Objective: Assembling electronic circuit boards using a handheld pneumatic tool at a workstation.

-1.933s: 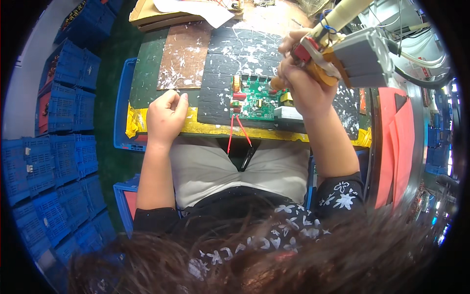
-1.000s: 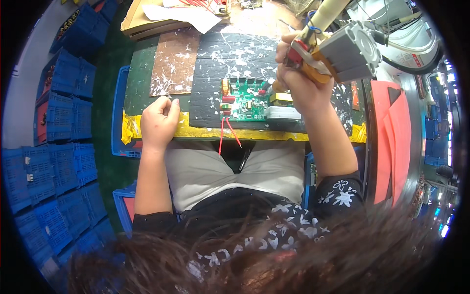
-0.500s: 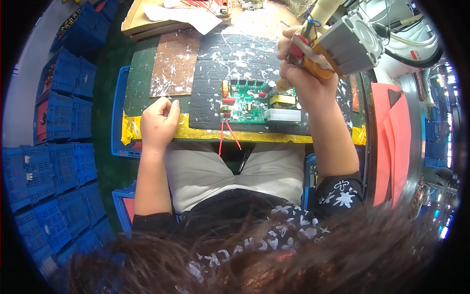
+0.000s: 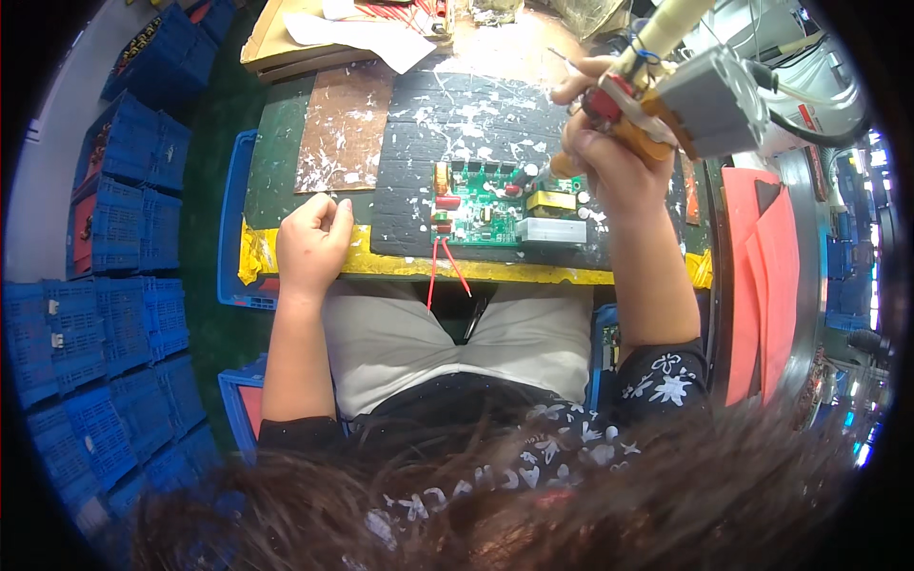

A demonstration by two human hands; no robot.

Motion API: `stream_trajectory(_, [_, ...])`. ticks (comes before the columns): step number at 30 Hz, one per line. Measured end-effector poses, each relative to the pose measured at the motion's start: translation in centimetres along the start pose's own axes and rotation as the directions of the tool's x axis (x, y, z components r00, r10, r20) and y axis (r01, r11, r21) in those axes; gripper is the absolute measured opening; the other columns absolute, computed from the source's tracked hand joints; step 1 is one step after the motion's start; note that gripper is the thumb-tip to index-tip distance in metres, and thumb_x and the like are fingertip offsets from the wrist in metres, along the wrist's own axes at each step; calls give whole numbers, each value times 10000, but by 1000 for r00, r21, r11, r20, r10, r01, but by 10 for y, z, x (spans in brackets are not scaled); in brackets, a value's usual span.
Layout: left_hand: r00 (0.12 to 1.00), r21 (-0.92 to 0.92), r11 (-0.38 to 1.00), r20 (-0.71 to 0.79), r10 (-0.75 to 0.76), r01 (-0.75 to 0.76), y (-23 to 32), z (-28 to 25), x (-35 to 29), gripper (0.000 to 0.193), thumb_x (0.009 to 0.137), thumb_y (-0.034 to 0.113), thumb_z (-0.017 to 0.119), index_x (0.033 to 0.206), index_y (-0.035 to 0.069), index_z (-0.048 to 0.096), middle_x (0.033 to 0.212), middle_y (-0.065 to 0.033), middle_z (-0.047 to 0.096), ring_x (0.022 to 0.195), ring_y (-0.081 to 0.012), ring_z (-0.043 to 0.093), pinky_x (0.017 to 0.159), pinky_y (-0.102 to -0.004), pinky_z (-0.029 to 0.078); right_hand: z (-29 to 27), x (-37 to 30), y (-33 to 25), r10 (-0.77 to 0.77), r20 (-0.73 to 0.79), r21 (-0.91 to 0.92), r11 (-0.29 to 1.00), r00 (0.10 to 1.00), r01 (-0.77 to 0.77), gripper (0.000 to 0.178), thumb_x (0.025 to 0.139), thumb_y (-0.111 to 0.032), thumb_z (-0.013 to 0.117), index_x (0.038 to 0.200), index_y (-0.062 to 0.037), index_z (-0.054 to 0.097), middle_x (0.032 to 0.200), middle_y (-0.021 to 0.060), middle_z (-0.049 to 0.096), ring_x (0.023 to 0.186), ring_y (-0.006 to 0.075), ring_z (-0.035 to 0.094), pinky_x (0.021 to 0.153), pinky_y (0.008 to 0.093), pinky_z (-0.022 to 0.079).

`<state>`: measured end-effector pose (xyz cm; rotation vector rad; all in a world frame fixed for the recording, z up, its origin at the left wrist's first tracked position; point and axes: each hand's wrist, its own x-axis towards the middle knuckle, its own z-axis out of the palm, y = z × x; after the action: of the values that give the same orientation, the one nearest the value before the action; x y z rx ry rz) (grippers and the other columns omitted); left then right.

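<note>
A green circuit board (image 4: 490, 217) lies on the black mat, carrying a yellow-wrapped transformer (image 4: 550, 202), a silver heatsink (image 4: 552, 230) and several smaller parts. Two red wires (image 4: 444, 271) hang from its near left corner over the bench edge. My right hand (image 4: 614, 152) is wrapped round a glue gun (image 4: 640, 119) with a red and orange body, its tip pointing down at the far right part of the board. Whether the tip touches anything cannot be made out. Curled into a loose fist, my left hand (image 4: 314, 238) rests at the yellow-taped edge, apart from the board.
The black mat (image 4: 405, 143) is spotted with white residue, beside a brown board (image 4: 343, 133). A cardboard box (image 4: 271, 43) with paper and red wires stands at the far left. Blue crates (image 4: 105, 333) are stacked left; pink sheets (image 4: 762, 276) lie right.
My right hand and the glue gun have shifted slightly to the right and nearer to me. My left hand and the circuit board stay practically in place.
</note>
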<state>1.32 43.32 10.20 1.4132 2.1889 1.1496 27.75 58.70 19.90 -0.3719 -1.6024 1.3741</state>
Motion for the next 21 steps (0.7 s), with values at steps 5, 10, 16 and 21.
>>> stream_trajectory(5, [1000, 4, 1000, -7, 26, -26, 1, -1, 0, 311, 863, 112, 642, 638, 6, 455, 525, -24, 381, 506, -80, 318, 465, -291, 280, -5, 2, 8, -24, -29, -10, 1000, 999, 24, 540, 742, 80, 475, 1280, 57, 433, 986, 211, 589, 559, 71, 475, 509, 201, 396])
stream_trajectory(10, [1000, 15, 1000, -7, 4, -4, 2, -1, 0, 324, 868, 117, 642, 637, 5, 446, 541, -25, 388, 517, -83, 328, 473, -290, 284, -7, 11, 9, -1, -31, 33, 999, 1000, 2, 520, 738, 98, 469, 1256, 61, 454, 950, 174, 597, 563, 77, 481, 502, 209, 393])
stream_trajectory(16, [1000, 24, 1000, -9, 6, -5, -2, -1, 1, 304, 859, 130, 646, 645, 6, 469, 534, -46, 406, 499, -106, 343, 473, -302, 307, -7, 17, 5, 133, -45, 24, 991, 990, -132, 531, 732, 121, 472, 1261, 78, 439, 927, 140, 587, 577, 95, 493, 496, 211, 375])
stream_trajectory(21, [1000, 26, 1000, 4, 5, -5, 3, -1, 1, 321, 874, 105, 635, 643, 6, 436, 548, -25, 384, 520, -86, 326, 475, -290, 290, -8, 19, 5, 87, -19, 43, 995, 996, -86, 520, 721, 104, 498, 1239, 91, 452, 953, 145, 582, 585, 89, 495, 510, 214, 383])
